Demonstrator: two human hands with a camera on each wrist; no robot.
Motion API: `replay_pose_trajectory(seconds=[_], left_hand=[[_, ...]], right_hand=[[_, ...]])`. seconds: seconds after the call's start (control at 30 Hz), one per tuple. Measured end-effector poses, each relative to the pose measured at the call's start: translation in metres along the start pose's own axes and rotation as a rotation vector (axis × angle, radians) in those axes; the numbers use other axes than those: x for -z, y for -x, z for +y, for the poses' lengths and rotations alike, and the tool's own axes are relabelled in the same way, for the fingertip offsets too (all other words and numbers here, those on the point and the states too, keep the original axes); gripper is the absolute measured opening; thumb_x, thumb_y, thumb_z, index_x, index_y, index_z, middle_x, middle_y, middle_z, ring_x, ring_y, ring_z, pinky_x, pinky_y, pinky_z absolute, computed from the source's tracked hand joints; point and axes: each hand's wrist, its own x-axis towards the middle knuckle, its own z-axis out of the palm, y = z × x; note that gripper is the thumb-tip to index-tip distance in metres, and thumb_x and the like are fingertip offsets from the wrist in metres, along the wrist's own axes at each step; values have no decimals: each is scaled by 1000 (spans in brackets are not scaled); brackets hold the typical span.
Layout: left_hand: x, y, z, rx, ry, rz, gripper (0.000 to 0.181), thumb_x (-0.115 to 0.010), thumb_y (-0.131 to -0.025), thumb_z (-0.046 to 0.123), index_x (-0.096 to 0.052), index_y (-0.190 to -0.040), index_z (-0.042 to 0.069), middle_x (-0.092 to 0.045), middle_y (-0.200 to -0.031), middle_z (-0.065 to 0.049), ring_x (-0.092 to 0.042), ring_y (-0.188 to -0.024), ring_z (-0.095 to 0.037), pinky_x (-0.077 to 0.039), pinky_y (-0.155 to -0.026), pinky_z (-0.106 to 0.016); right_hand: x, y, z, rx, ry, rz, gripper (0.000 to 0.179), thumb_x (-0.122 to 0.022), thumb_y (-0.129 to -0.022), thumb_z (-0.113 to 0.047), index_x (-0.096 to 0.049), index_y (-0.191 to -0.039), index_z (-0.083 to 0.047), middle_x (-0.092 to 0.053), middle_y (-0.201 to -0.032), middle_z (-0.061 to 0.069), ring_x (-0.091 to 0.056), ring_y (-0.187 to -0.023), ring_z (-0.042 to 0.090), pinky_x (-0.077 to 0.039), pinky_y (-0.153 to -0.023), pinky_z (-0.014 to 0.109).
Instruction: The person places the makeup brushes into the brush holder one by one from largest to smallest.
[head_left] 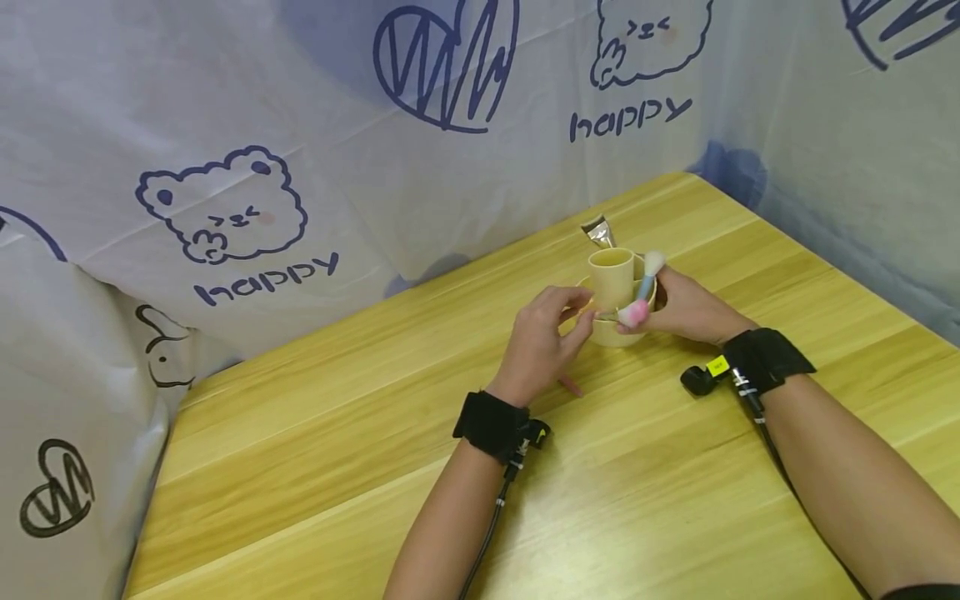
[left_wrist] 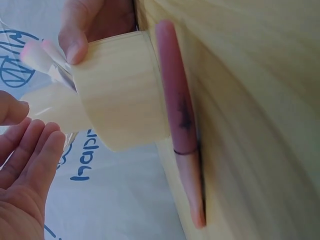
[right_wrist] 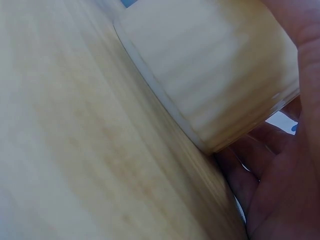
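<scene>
A cream round holder stands on the wooden table, a taller cup-like part rising from it. In it sit a blue-handled brush with pale bristles and a pink-and-white brush tip. My right hand grips the holder's side, its thumb at the rim and its fingers around the far side, as the right wrist view shows. Close to the tall part is my left hand, fingers loosely bent, with nothing between thumb and fingertips. A pink stick with a tapered coppery end lies on the table beside the holder.
Behind the tall part, a silvery flat-tipped tool sticks up. White printed curtains hang along the table's back and sides. Both wrists wear black straps with small cameras and cables.
</scene>
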Motion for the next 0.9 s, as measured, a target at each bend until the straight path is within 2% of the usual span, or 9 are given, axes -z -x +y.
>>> replay_pose_trajectory(seconds=[0.17,0.47,0.57,0.73,0.9], left_hand=[[5,5,-1,28,2,-1,22,-65,-101,10,-69,-118,-4,-71,-117,-15,-72,-114,-26,-57,-100,-21],[10,7,-4,46,-2,-27,23,-64,-102,13,-70,-118,-2,-72,-118,-14,-73,-113,-25,-59,-98,-22],[11,9,-5,71,-15,-38,23,-64,-102,15,-71,-118,0,-73,-118,-13,-74,-111,-23,-60,-96,-24],[13,11,-7,110,-28,-52,23,-64,-102,18,-72,-117,2,-73,-117,-12,-75,-110,-23,-61,-96,-28],[14,13,-11,155,-109,-37,22,-63,-102,19,-73,-113,2,-76,-114,-12,-76,-105,-23,-62,-93,-30]], right_hand=[[0,-2,1,31,-35,18,99,-87,-84,-22,-24,-160,-20,-45,-156,11,-50,-137,30,-36,-118,51],[0,-1,2,22,-14,41,95,-87,-83,-21,-25,-155,-14,-42,-157,12,-48,-135,27,-35,-114,42],[0,-1,2,32,-20,35,95,-87,-83,-19,-25,-155,-15,-42,-156,12,-48,-135,28,-36,-116,44],[-1,-2,2,34,-25,30,94,-86,-84,-17,-26,-155,-13,-42,-157,17,-45,-141,32,-31,-124,54],[-1,-1,0,33,-25,30,92,-85,-84,-15,-27,-155,-12,-42,-157,18,-43,-143,33,-28,-126,56]])
